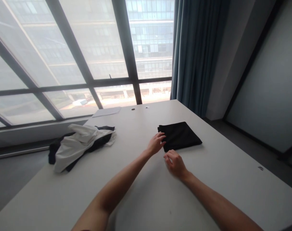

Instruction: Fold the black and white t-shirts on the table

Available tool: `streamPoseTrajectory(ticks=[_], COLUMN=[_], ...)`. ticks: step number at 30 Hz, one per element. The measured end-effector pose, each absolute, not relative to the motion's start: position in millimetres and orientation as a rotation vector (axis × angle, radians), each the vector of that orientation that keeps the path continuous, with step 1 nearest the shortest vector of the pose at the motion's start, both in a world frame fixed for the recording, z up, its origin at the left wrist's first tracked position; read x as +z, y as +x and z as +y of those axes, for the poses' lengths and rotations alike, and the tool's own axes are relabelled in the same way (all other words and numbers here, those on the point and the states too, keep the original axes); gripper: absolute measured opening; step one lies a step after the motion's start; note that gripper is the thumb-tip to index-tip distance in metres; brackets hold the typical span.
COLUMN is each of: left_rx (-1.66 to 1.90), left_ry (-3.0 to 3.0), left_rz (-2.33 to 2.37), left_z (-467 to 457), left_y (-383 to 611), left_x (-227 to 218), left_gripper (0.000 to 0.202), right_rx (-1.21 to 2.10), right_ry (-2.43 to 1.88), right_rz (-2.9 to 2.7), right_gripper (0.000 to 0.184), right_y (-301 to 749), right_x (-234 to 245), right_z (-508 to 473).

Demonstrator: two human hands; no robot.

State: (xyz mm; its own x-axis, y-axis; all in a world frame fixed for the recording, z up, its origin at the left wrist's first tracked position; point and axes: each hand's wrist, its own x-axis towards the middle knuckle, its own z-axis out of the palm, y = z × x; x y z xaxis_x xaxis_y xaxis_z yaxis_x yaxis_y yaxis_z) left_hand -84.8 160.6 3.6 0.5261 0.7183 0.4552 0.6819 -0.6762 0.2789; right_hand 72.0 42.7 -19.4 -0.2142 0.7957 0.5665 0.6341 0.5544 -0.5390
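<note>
A black folded garment (181,136) lies flat on the white table (136,138), right of the middle. Its exact kind cannot be made out. My left hand (157,143) is at the garment's left edge, fingers apart, with the fingertips over the dark fabric. Just in front of the near left corner is my right hand (176,163), its fingers curled in and nothing visible in them. Whether the right fingertips touch the fabric is hard to tell.
A loose heap of white and black clothes (80,144) lies at the table's left edge. Some white paper (106,111) rests at the far left corner. Tall windows stand behind the table, with a blue curtain (191,57) at the back right.
</note>
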Motion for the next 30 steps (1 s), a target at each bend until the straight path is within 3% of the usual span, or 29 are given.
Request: streamPoseTrajectory(ticks=[4, 9, 14, 20, 24, 27, 30], left_rx=[0.426, 0.43, 0.79, 1.454, 1.957, 2.02, 1.83], left_ry=[2.866, 2.812, 2.618, 2.153, 1.936, 1.892, 1.903], left_rz=[1.133, 1.26, 1.596, 2.085, 2.228, 2.367, 2.557], left_z=[177.9, 190.0, 220.9, 255.5, 241.0, 215.5, 188.4], left_y=[-52.9, -46.1, -87.3, -195.8, -272.9, -325.2, -367.5], left_x=[14.7, 30.6, 95.3, 235.4, 321.7, 349.7, 332.8], left_gripper=[0.02, 0.022, 0.017, 0.016, 0.029, 0.027, 0.022], right_rx=[0.286, 0.358, 0.382, 0.37, 0.409, 0.405, 0.408], right_ry=[-1.128, -1.073, -0.992, -0.861, -0.809, -0.849, -0.885], right_rz=[-1.938, -1.954, -2.013, -2.265, -2.342, -2.339, -2.338], right_gripper=[0.032, 0.031, 0.03, 0.03, 0.03, 0.032, 0.034], right_y=[73.6, 76.3, 80.8, 77.1, 72.0, 71.8, 72.9], right_x=[-20.7, -24.2, -26.4, -20.8, -20.4, -22.0, -23.3], right_z=[41.7, 44.2, 45.6, 36.1, 31.6, 33.0, 35.0])
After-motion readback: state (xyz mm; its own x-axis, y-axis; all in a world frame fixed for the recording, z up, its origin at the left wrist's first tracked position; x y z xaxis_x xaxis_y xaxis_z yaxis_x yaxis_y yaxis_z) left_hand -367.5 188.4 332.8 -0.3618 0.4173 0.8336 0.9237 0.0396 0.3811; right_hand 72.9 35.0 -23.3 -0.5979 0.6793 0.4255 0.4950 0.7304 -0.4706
